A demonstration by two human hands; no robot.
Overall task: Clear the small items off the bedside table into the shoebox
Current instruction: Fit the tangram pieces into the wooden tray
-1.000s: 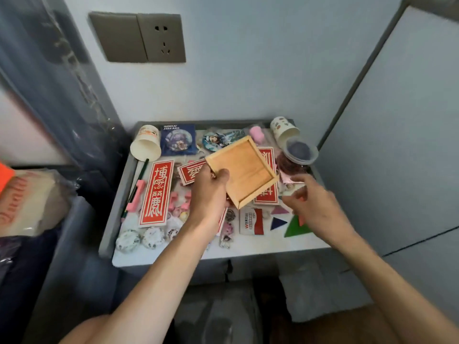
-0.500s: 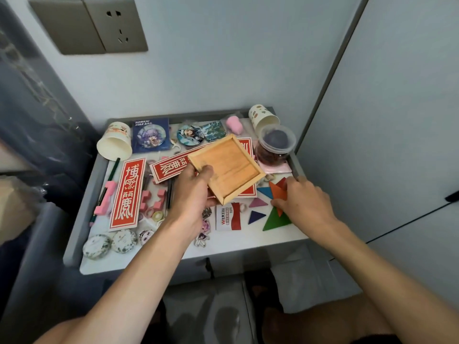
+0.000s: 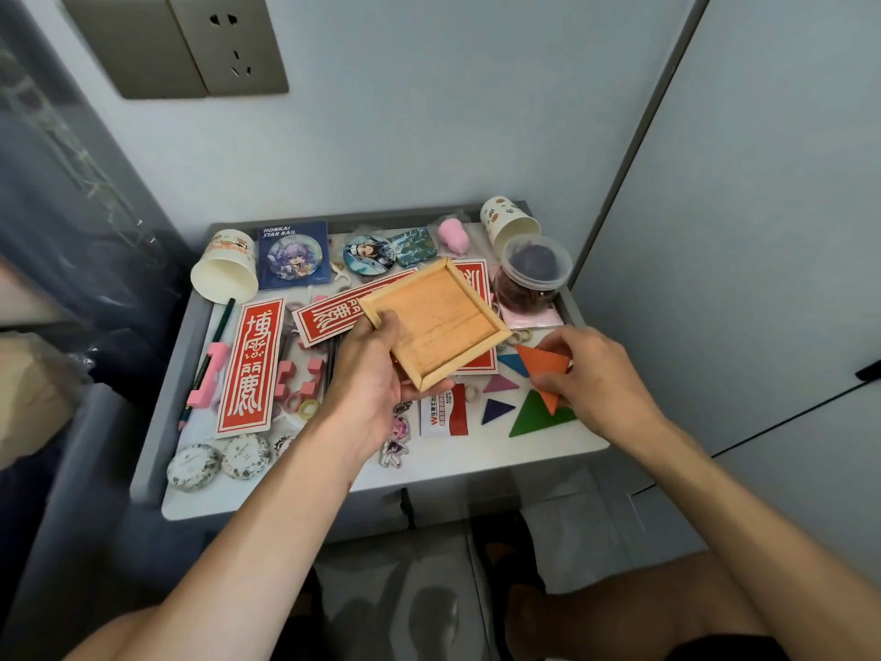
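Note:
My left hand (image 3: 376,379) holds a shallow square wooden tray (image 3: 436,322) tilted above the middle of the bedside table (image 3: 476,458). My right hand (image 3: 591,374) pinches an orange triangle (image 3: 543,367) just off the table at the right. Under it lie a green triangle (image 3: 534,417), a dark blue triangle (image 3: 496,410), a pink triangle (image 3: 500,385) and a teal piece (image 3: 512,362). No shoebox shows in the view.
Red cards (image 3: 248,364), two paper cups (image 3: 224,271) (image 3: 510,221), a lidded plastic jar (image 3: 534,274), badges (image 3: 293,252), round tins (image 3: 193,467), pink blocks (image 3: 210,374), a pencil and acrylic charms (image 3: 395,446) cover the table. A wall stands behind, a cabinet at right.
My right hand went down to the coloured pieces and has lifted the orange triangle. The wooden tray stays in my left hand, tilted a little flatter.

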